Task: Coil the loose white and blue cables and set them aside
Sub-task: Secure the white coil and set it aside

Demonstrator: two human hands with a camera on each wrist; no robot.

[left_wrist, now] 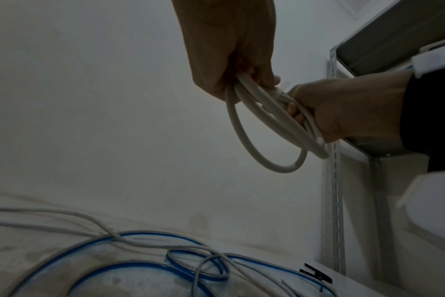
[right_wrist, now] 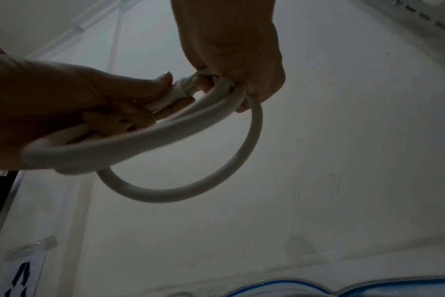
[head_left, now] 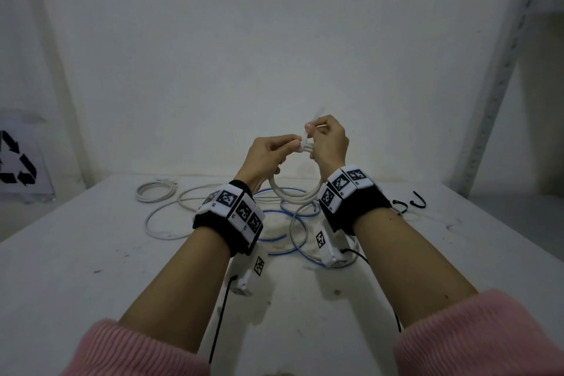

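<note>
Head view: thick white cable coil [head_left: 293, 192], looped between both hands.

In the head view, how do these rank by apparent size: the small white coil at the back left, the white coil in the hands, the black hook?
1. White coil in the hands, though nearer the camera.
2. Small white coil.
3. Black hook.

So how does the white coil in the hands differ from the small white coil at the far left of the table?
The held white coil hangs upright in the air, gripped by the left hand and right hand; the small white coil lies flat on the table, untouched. The held coil's cable looks thicker, and a white tie wraps its top. Both are white, wound in several loops.
</note>
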